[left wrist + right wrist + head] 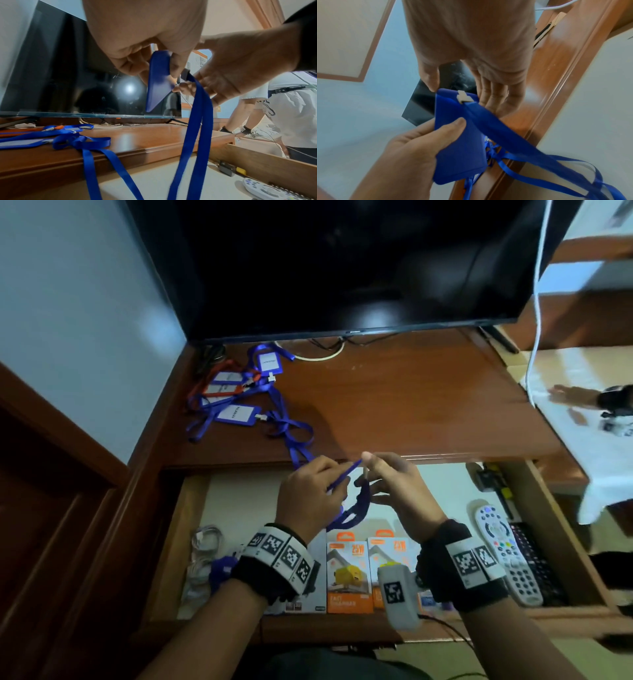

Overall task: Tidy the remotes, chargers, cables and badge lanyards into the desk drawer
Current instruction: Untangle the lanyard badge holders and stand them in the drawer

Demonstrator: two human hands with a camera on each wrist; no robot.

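Observation:
Over the open drawer my left hand grips a blue badge holder by its lower part, thumb on its face. My right hand pinches the holder's top end by the white clip, thumb on one side, fingers behind. Its blue lanyard strap hangs in a loop below the hands and runs back up to the desk, tangled with other straps. Several more blue and orange badge lanyards lie on the desk's back left. The left wrist view has the holder edge-on.
In the drawer lie boxed chargers, a white cable bundle at the left, and a white remote beside a black one at the right. A television stands at the back of the desk. Another person stands at the right.

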